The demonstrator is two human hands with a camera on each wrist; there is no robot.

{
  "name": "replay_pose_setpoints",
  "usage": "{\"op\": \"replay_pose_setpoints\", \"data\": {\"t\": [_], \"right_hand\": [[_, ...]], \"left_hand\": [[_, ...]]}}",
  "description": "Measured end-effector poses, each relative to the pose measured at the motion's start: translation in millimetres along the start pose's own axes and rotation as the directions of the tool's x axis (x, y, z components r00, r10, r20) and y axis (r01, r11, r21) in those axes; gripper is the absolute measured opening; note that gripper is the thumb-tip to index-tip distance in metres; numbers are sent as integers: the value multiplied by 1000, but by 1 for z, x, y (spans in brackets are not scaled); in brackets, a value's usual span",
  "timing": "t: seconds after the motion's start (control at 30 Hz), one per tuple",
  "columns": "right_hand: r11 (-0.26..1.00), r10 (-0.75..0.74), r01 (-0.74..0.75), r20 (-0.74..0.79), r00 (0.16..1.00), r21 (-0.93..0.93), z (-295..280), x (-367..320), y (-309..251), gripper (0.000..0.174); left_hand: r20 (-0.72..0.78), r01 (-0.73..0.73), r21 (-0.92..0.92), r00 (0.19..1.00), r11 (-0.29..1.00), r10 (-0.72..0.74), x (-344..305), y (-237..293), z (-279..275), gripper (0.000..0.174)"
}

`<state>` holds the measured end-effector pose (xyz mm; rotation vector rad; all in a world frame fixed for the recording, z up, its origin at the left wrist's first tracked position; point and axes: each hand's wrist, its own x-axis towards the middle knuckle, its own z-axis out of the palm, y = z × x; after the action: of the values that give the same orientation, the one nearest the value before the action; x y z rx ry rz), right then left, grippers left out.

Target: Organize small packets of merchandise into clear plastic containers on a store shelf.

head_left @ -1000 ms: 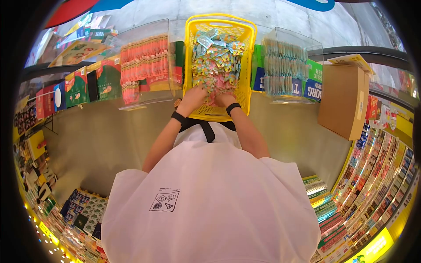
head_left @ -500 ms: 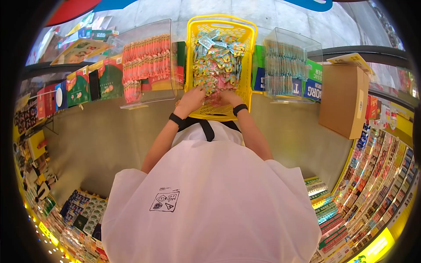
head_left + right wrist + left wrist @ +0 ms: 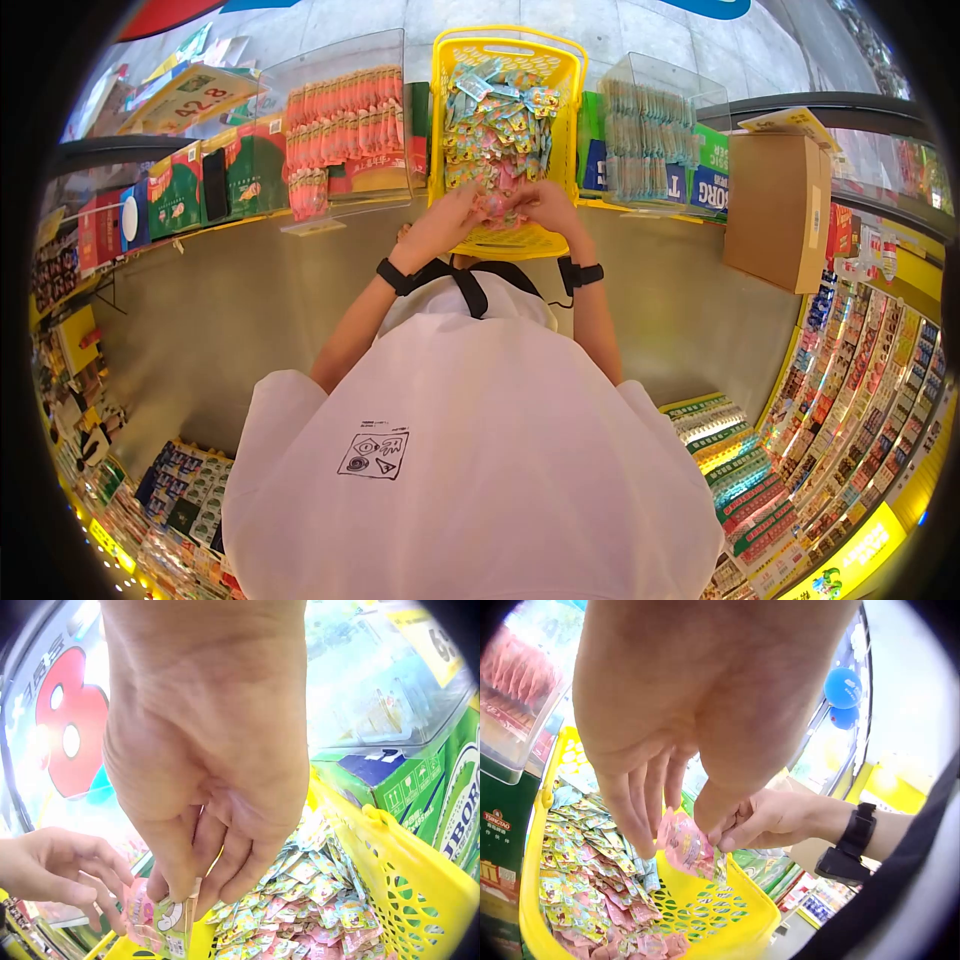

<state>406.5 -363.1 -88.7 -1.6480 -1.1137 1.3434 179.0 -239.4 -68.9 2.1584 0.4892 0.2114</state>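
Over the near end of a yellow basket, both hands meet at a small pink packet with a green printed part. My right hand pinches this packet between thumb and fingers, as the right wrist view shows. My left hand is at the packet's other edge, its fingers loosely bent and fingertips right at the pink wrapper. In the right wrist view the left thumb stands apart from it. Below, the basket holds a heap of small packets, blue, yellow-green and pink, piled toward the far end.
A clear bin of pink packets stands left of the basket, and a clear bin of bluish packets to its right. Farther right is a cardboard box. Green drink cartons line the left side. Stocked shelves curve along the right.
Both hands have come up from the packets in the basket's near end and drawn together around one pink packet. The right wrist has swung outward to the right.
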Motion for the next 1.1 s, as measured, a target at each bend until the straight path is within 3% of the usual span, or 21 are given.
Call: {"op": "replay_pose_setpoints", "data": {"t": [0.1, 0.13, 0.17, 0.23, 0.3, 0.37, 0.4, 0.47, 0.57, 0.67, 0.73, 0.77, 0.83, 0.9, 0.97, 1.03, 1.1], "right_hand": [[994, -99, 102, -61, 993, 51, 5, -10, -20, 20], [986, -148, 153, -85, 985, 61, 6, -12, -28, 19], [987, -147, 153, -88, 985, 59, 5, -14, -35, 19], [986, -21, 23, -14, 1000, 168, 6, -21, -52, 14], [988, -16, 23, -43, 999, 151, 11, -24, -68, 14], [991, -19, 28, -72, 997, 129, 15, -24, -81, 14], [992, -84, 93, -103, 991, 86, 17, -24, -85, 14], [987, -152, 159, -129, 980, 39, 23, -22, -94, 14], [970, -200, 220, -170, 965, 104, 32, -17, -112, 14], [974, -223, 224, -197, 955, -15, 48, -9, -141, 19], [934, -345, 261, -419, 840, -245, 70, 0, -158, 22], [933, -345, 261, -416, 841, -245, 77, 5, -162, 22], [974, -118, -26, -607, 786, -224, 94, 15, -172, 20], [978, -78, -46, -566, 821, -202, 111, 20, -187, 22], [981, -40, -66, -520, 853, -184, 128, 27, -197, 30], [996, 81, -65, -352, 932, 58, 141, 37, -203, 41], [994, 71, -37, -354, 932, 101, 154, 49, -211, 42]], "left_hand": [[-25, 39, -96, 999, 995, -41, 2, 15, -11, 47], [-63, 18, -168, 998, 986, -29, 2, 19, -14, 37], [-100, -5, -240, 995, 971, -20, 1, 23, -18, 27], [-27, 37, -260, 999, 965, -46, -1, 42, -39, 29], [43, 81, -276, 997, 958, -72, -5, 46, -47, 31], [-79, -131, -175, 990, 976, 119, -7, 42, -51, 17], [-82, -134, -175, 989, 975, 121, -10, 47, -56, 17], [7, 101, -424, 994, 900, -109, -19, 59, -70, 17], [-53, 87, -453, 991, 887, -124, -30, 59, -85, 17], [-133, 106, -450, 974, 887, -184, -39, 65, -107, 11], [-217, 88, -388, 959, 917, -184, -45, 52, -115, 11], [-299, 73, -315, 939, 946, -172, -48, 45, -120, 11], [-376, 74, -291, 908, 954, -185, -55, 39, -133, 12], [-452, 77, -269, 870, 960, -196, -62, 33, -141, 13], [-509, 106, -366, 809, 925, -294, -68, 26, -147, 12], [-483, 132, -295, 834, 946, -267, -73, 22, -159, 12], [-455, 157, -220, 857, 963, -244, -75, 16, -165, 12]]}}
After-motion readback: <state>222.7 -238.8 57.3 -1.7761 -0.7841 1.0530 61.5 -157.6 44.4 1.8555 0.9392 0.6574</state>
